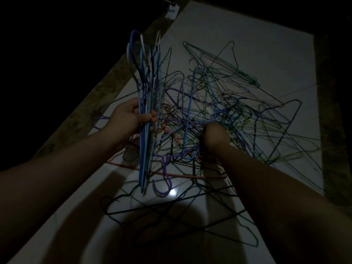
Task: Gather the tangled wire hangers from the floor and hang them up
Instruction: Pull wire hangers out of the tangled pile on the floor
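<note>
Floor (247,44) — pale glossy tiles, faint grout lines, dim light. Darker rough strips border it on the left (91,109) and right (331,115). A sprawling tangle of wire hangers (219,107) lies on the tiles: blue, purple, green, pink and black, all overlapping. Green hanger (247,77) at the far edge. Orange hanger (122,165) near left. Purple hanger hook (161,194) beside a bright light reflection (172,192). Black hangers (182,216) lie nearest — partly in shadow.

Rough concrete curb (89,107) along the left — a round glare spot (172,192) on pale tiles (247,44)
</note>
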Demonstrator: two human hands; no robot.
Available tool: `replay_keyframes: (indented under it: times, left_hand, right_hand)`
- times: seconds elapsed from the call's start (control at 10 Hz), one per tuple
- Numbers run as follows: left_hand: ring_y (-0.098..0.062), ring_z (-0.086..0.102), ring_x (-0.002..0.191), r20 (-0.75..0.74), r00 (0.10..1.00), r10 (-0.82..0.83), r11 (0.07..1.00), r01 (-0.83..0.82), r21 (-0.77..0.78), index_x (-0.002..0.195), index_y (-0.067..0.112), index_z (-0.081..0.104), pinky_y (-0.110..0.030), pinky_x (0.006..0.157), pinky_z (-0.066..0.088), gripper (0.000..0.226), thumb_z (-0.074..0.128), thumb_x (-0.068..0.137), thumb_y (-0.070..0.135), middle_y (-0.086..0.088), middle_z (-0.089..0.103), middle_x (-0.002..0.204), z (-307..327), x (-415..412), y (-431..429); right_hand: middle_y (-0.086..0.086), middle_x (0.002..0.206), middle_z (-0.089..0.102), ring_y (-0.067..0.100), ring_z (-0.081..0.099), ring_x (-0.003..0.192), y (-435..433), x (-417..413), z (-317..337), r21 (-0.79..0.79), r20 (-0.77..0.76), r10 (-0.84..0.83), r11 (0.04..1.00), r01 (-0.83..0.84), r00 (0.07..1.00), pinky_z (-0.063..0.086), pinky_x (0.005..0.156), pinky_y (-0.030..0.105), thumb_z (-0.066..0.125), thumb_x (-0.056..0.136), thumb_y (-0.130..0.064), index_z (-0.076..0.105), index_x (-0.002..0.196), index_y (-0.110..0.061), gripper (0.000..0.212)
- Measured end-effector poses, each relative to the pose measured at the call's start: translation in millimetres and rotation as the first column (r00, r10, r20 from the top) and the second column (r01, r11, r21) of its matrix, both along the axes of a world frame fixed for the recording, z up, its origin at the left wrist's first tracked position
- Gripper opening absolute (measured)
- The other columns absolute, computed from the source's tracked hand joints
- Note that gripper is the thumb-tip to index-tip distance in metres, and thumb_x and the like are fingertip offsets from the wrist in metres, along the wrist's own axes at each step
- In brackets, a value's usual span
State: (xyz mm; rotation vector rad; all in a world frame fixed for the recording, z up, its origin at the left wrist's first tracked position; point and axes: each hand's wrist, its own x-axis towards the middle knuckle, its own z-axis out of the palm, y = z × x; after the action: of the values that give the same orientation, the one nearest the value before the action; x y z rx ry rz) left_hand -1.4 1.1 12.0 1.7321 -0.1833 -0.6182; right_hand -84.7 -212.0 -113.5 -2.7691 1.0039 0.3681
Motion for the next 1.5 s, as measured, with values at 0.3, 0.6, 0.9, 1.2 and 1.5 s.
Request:
replay_keyframes:
  times: [0.3,0.6,0.9,1.2,1.5]
  left_hand:
    - [0.004,0.064,0.061,0.021,1.0,0.005,1.0,-0.004,-0.011,0.107,0.009,0.053,-0.009,0.049,0.047,0.025,0.043,0.093,-0.008,0.001,0.061,0.083,7,8,12]
    - [0.005,0.063,0.058,0.072,0.997,-0.006,1.0,0.006,-0.009,0.1,0.01,0.053,-0.011,0.049,0.048,0.022,0.044,0.092,-0.009,-0.001,0.059,0.081,21,14,34]
    - [-0.004,0.064,0.074,0.057,0.998,0.018,0.999,-0.015,-0.048,0.089,0.023,0.055,-0.017,0.056,0.055,0.033,0.046,0.091,-0.008,0.0,0.061,0.086,31,26,54]
    - [-0.007,0.063,0.079,0.074,0.996,0.056,0.996,-0.05,-0.076,0.113,0.014,0.053,-0.013,0.051,0.05,0.031,0.047,0.091,-0.007,0.001,0.062,0.087,39,26,52]
    - [-0.011,0.062,0.079,0.063,0.997,0.046,0.996,-0.041,-0.074,0.125,0.006,0.05,-0.017,0.054,0.055,0.035,0.049,0.091,-0.006,-0.001,0.062,0.088,47,9,33]
  right_hand:
    - [0.009,0.109,0.066,0.029,0.058,0.103,55,13,14,0.153,0.397,0.103,0.972,-0.177,0.912,0.044,0.093,0.042,0.045,0.097,-0.03,0.064,0.114,-0.015,0.029]
    - [0.007,0.088,0.065,0.028,0.058,0.089,132,24,28,0.633,0.304,-0.161,0.771,-0.073,0.939,0.043,0.075,0.032,0.037,0.1,-0.045,0.063,0.1,-0.015,0.04]
    - [-0.004,0.07,0.039,0.015,0.04,0.066,149,41,58,0.692,0.291,-0.388,0.717,0.088,0.875,0.032,0.054,0.02,0.033,0.1,-0.02,0.058,0.109,-0.001,0.032]
    - [0.005,0.065,0.041,0.021,0.036,0.06,155,15,104,0.629,0.436,-0.346,0.777,-0.007,0.831,0.027,0.052,0.031,0.036,0.099,-0.016,0.032,0.064,-0.015,0.035]
    - [0.004,0.062,0.039,0.016,0.034,0.055,149,-30,129,0.553,0.446,-0.16,0.823,-0.13,0.881,0.022,0.05,0.033,0.041,0.096,-0.016,0.037,0.067,-0.011,0.03]
